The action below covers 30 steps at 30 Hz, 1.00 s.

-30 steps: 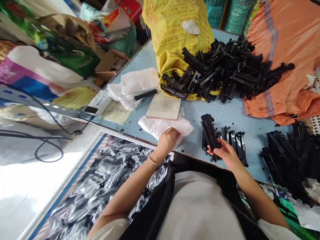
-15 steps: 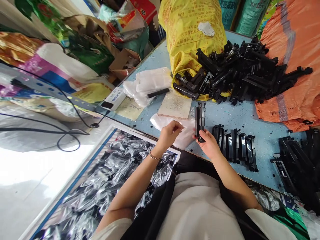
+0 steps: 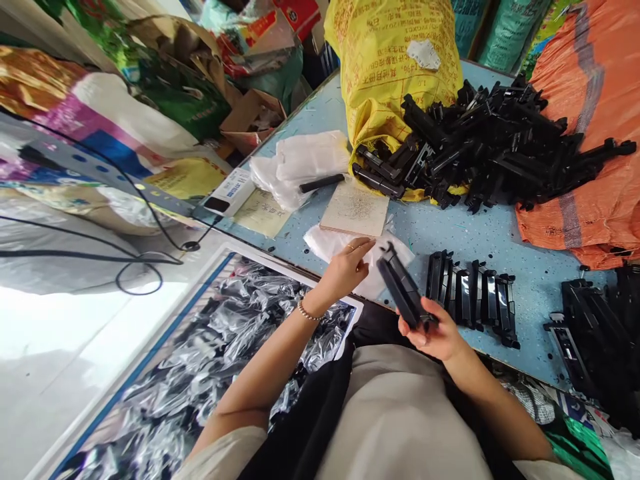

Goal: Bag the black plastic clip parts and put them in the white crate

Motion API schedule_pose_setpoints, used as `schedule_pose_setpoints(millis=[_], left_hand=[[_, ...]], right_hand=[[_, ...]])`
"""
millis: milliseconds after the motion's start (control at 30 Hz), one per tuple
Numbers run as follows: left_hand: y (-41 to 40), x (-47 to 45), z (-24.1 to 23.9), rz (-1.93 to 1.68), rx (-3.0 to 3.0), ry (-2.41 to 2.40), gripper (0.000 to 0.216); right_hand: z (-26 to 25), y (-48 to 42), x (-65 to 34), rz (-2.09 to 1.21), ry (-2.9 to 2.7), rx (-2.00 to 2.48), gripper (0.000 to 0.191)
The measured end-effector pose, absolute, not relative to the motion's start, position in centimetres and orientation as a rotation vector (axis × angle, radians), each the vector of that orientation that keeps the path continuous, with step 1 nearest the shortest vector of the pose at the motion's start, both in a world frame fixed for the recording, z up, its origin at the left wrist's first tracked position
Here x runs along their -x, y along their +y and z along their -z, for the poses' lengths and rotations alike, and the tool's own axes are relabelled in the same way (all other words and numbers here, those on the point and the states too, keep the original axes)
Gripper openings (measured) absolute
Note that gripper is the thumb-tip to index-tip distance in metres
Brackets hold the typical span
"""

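- Gripping a black part by its lower end, my right hand has its thumb on one side and fingertips on the other; I see the part tilted, its far end up and to the left, raised over the front edge of the surface.
- My left hand is above some thin white plastic, its fingers close together and pointing toward the held part; I cannot tell from here whether they pinch anything.
- A ring and a beaded bracelet show on that left side.
- The thin white plastic lies partly under a flat board.
- Just right of the held part I have a row of black parts, side by side near the front edge.
- Farther right sits a heap of black parts.
- Toward the back, a large pile of black parts spreads between a yellow sack and an orange sack.
- Left of the yellow sack I see folded plastic, a black bar, a white box and a paper sheet.
- Below the surface, a bin holds clear-wrapped black things.
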State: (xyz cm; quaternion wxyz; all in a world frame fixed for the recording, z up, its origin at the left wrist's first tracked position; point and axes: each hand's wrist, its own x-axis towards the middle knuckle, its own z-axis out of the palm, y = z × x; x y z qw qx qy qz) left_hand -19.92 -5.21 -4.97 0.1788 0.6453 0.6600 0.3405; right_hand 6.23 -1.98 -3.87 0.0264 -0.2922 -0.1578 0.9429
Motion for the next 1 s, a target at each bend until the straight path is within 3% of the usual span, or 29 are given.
schedule_pose_setpoints(millis=[133, 300, 367, 467, 567, 700, 833, 1000], left_hand=[[-6.7, 17.8, 4.4, -0.988, -2.008, 1.806, 0.061], [-9.3, 14.7, 3.9, -0.976, -2.211, 1.473, 0.073], [-9.8, 14.1, 3.7, -0.991, -2.186, 1.426, 0.076], [-11.0, 14.3, 2.5, -1.04, -2.217, 1.448, 0.065], [-14.3, 17.2, 0.3, -1.058, -2.155, 1.635, 0.044], [-22.4, 25.5, -0.7, -0.654, -1.812, 2.064, 0.032], [-34.2, 33.9, 2.0, -0.023, -1.088, 2.54, 0.027], [-48.0, 36.5, 3.8, 0.065, -0.4, 2.835, 0.025]], right_hand=[[6.1, -1.4, -4.0, -3.045, -0.284, 0.989, 0.059], [5.4, -1.0, -1.3, -2.404, -0.907, 1.268, 0.054], [4.2, -1.7, -1.4, -2.248, -1.312, 1.263, 0.061], [2.8, -2.5, -2.2, -2.261, -1.773, 1.085, 0.078], [2.1, -1.7, -3.1, -2.372, -1.976, 0.905, 0.071], [1.8, 0.7, -4.5, -2.151, -2.042, 1.142, 0.061], [2.0, 2.0, -5.6, -1.776, -1.856, 1.482, 0.054], [2.5, 2.4, -6.2, -1.547, -1.841, 1.471, 0.029]])
